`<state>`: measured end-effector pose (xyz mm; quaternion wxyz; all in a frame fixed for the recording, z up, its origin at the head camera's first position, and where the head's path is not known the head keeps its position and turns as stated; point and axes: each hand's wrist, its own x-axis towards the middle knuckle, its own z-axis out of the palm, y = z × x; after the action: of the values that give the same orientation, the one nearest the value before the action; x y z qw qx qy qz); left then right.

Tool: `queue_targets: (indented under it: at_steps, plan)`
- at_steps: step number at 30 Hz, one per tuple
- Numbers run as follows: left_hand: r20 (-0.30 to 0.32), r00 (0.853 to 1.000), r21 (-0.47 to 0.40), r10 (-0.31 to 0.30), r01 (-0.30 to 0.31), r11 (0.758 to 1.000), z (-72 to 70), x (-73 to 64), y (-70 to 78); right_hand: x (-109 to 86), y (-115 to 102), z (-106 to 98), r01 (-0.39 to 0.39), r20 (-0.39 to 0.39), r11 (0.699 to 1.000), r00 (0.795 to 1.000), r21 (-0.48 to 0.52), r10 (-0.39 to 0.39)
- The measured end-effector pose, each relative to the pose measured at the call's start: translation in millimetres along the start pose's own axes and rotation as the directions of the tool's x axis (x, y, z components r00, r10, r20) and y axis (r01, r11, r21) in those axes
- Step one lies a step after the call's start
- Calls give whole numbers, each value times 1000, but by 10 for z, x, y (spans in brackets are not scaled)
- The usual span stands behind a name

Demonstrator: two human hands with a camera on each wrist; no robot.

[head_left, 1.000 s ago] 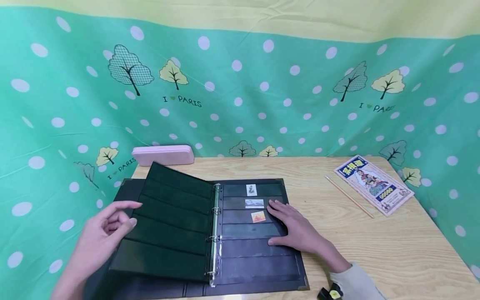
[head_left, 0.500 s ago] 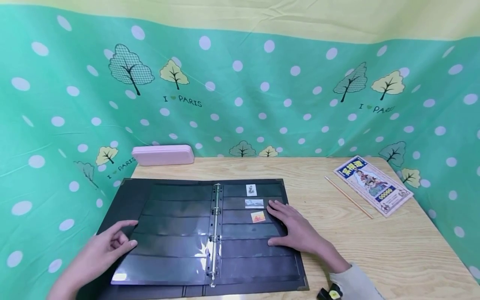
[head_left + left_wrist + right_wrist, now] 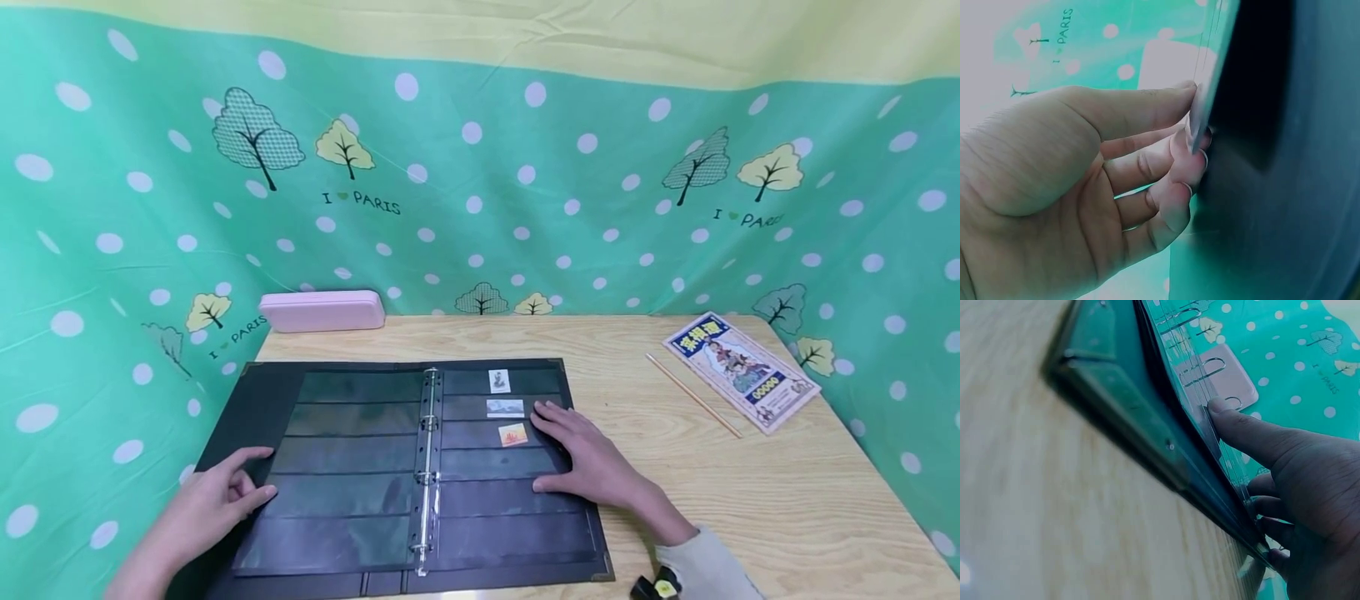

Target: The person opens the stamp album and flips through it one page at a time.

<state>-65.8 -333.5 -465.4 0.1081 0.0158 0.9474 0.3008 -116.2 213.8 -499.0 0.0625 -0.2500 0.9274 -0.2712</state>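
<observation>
A black ring-bound stamp album (image 3: 251,400) lies spread on the table. Its left leaf (image 3: 337,492) has dark strip pockets with no stamps visible. On the right leaf (image 3: 517,537) sit three stamps: a grey portrait stamp (image 3: 498,382), a bluish landscape stamp (image 3: 505,408) and an orange stamp (image 3: 513,435). My left hand (image 3: 206,508) pinches the left leaf's outer edge; the left wrist view shows that edge between thumb (image 3: 1175,103) and fingertips. Spread over the right leaf's outer edge, my right hand (image 3: 596,458) rests with its thumb (image 3: 1229,422) on the leaf. Its lower fingers are partly hidden.
A pink case (image 3: 322,312) stands at the back left, against the green dotted cloth (image 3: 465,225). To the right lie a thin wooden stick (image 3: 693,396) and a colourful printed booklet (image 3: 742,371). A small black item (image 3: 656,586) is beside the right sleeve.
The raised left leaf has come down to the left, and my left hand has lowered with it. Just now its outer edge has shifted slightly right. My right hand has stayed in place.
</observation>
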Motion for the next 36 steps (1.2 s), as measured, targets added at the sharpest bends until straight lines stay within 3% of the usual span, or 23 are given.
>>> queue_targets:
  at_steps: [7, 11, 15, 18, 20, 23, 25, 28, 31, 34, 36]
  plan:
    - [-35, 999, 90, -31, 34, 995, -5, 13, 49, 9, 11, 14, -15, 8, 1000, 1000, 0, 15]
    - [-18, 999, 129, -47, 49, 990, -4, 16, 99, 7, 13, 13, -8, 1, 1000, 1000, -1, 8]
    - [-25, 999, 160, -36, 40, 986, 86, -6, 313, 5, 13, 14, -9, 5, 1000, 1000, 0, 9]
    - [-113, 994, 160, 0, 19, 987, 227, -36, 554, 6, 11, 13, -13, 7, 1000, 1000, 3, 13]
    - [-203, 978, 140, 51, -23, 990, 352, -56, 706, 7, 10, 15, -10, 2, 1000, 1000, -1, 10]
    - [-338, 932, 96, 133, -107, 990, 573, -57, 911, 4, 19, 21, -10, -5, 1000, 1000, -7, 10]
    - [-385, 906, 55, 177, -169, 984, 725, -53, 1022, 2, 25, 23, -5, -9, 1000, 1000, -8, 5]
    - [-404, 886, -4, 228, -250, 968, 924, -51, 1156, 1, 33, 24, -1, -9, 1000, 1000, -4, 1]
    - [-374, 893, -67, 250, -295, 953, 1064, -63, 1244, 3, 36, 23, 4, -8, 1000, 1000, -3, -4]
    - [-326, 913, -120, 244, -296, 948, 1165, -73, 1273, 4, 35, 23, 10, -13, 1000, 1000, -4, -10]
    - [-314, 918, -135, 243, -296, 946, 1233, -73, 1259, 5, 37, 21, 20, -19, 1000, 1000, -8, -20]
